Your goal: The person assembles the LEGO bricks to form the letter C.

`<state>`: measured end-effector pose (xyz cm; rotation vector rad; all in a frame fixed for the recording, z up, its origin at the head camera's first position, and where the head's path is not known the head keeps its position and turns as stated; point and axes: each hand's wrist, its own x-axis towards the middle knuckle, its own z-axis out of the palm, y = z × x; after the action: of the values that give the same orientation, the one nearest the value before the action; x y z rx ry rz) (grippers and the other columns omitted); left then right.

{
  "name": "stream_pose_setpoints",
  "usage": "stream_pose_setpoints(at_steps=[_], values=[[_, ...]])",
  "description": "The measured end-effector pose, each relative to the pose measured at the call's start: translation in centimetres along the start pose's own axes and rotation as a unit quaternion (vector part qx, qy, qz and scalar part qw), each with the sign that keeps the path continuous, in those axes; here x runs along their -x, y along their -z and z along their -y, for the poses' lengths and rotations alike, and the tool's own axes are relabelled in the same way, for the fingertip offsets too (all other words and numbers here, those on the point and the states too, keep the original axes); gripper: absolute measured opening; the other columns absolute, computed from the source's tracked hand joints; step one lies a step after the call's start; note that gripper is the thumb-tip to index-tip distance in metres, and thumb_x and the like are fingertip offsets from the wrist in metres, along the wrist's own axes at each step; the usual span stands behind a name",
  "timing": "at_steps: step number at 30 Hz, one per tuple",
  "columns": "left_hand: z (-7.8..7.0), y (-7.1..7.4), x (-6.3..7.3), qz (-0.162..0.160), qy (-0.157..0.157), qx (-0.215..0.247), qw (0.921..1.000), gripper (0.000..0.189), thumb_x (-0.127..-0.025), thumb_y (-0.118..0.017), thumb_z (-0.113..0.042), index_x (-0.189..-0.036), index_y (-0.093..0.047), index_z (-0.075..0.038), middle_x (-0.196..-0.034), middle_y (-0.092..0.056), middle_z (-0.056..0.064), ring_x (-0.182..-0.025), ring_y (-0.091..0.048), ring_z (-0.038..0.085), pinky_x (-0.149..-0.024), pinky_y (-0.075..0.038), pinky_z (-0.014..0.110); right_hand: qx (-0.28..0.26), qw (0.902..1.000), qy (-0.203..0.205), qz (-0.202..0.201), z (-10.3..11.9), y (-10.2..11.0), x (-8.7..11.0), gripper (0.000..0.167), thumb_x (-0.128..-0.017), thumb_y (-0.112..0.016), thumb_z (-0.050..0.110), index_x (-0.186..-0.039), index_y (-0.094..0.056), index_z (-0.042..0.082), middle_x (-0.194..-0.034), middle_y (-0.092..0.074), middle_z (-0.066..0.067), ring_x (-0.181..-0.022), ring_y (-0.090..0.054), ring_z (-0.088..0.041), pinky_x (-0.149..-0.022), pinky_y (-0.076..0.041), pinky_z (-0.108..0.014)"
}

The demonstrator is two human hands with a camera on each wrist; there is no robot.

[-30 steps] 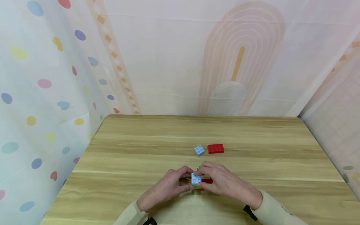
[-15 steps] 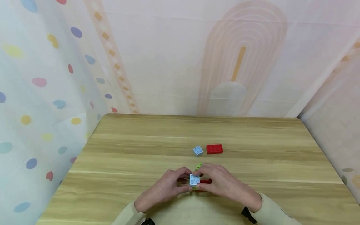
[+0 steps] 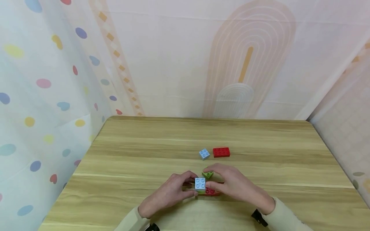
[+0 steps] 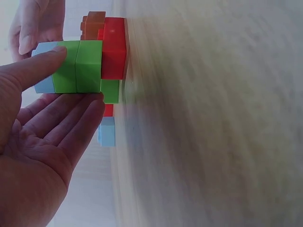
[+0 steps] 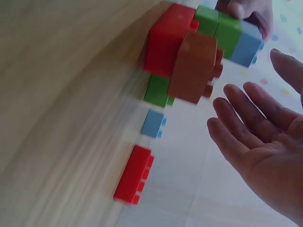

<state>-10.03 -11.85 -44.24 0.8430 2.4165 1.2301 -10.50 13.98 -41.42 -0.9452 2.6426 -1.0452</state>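
Observation:
A stack of a light blue brick point(image 3: 200, 183) on two green bricks point(image 4: 77, 66) stands on the left end of a red brick point(image 3: 212, 191). My left hand point(image 3: 171, 191) grips the stack, thumb on one side and fingers on the other. A brown brick point(image 5: 194, 66) sits on the red brick's other end; my right hand covers it in the head view. My right hand point(image 3: 235, 181) hovers just right of the stack, fingers spread and apart from the bricks in the right wrist view. Behind the stack lies a small green brick point(image 3: 207, 175), partly under the right fingers.
Farther back on the wooden table point(image 3: 144, 144) lie a loose light blue brick point(image 3: 204, 154) and a long red brick point(image 3: 221, 152), side by side. Patterned curtains point(image 3: 173, 64) enclose the table behind and at both sides.
My right hand has let go of the light blue brick and shifted right, baring the red brick's studs and the small green brick. My left hand keeps its grip.

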Motion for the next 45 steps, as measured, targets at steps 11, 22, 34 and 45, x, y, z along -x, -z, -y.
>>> stream_pose_setpoints(at_steps=[11,22,34,45], values=[[-0.1,0.0,0.2,-0.002,0.009,-0.016,0.9998,0.042,-0.096,-0.077,-0.026,-0.133,-0.061,-0.012,-0.128,-0.071,0.004,-0.119,-0.067,0.023,-0.100,-0.056,0.036,-0.005,0.9999,-0.014,0.004,-1.4,1.1,-0.5,0.037,-0.103,-0.067,0.028,-0.135,-0.066,0.009,-0.139,-0.065,-0.002,-0.131,-0.058,-0.025,-0.108,-0.049,-0.053],[-0.4,-0.2,0.0,-0.032,-0.030,-0.005,0.9990,0.037,-0.098,-0.074,-0.030,-0.130,-0.064,-0.013,-0.126,-0.071,0.001,-0.117,-0.067,0.020,-0.100,-0.056,0.037,0.014,0.9997,0.007,-0.016,-2.3,1.8,-1.4,0.041,-0.103,-0.067,0.028,-0.139,-0.063,0.009,-0.142,-0.064,-0.004,-0.133,-0.058,-0.028,-0.108,-0.049,-0.055],[-0.4,-0.3,0.0,-0.053,-0.050,-0.004,0.9974,0.032,-0.098,-0.074,-0.027,-0.125,-0.066,-0.013,-0.123,-0.072,0.000,-0.113,-0.068,0.017,-0.100,-0.056,0.036,0.028,0.9987,0.041,-0.013,-2.8,2.3,-3.0,0.042,-0.103,-0.068,0.029,-0.138,-0.063,0.006,-0.142,-0.063,-0.009,-0.128,-0.061,-0.029,-0.106,-0.051,-0.051],[-0.5,-0.4,0.1,-0.050,-0.040,0.000,0.9979,0.030,-0.098,-0.073,-0.027,-0.123,-0.065,-0.012,-0.122,-0.072,0.002,-0.111,-0.069,0.017,-0.097,-0.057,0.032,0.053,0.9985,0.012,-0.013,-3.7,2.4,-4.7,0.045,-0.100,-0.071,0.023,-0.139,-0.061,0.003,-0.137,-0.066,-0.011,-0.127,-0.062,-0.029,-0.107,-0.051,-0.048]])
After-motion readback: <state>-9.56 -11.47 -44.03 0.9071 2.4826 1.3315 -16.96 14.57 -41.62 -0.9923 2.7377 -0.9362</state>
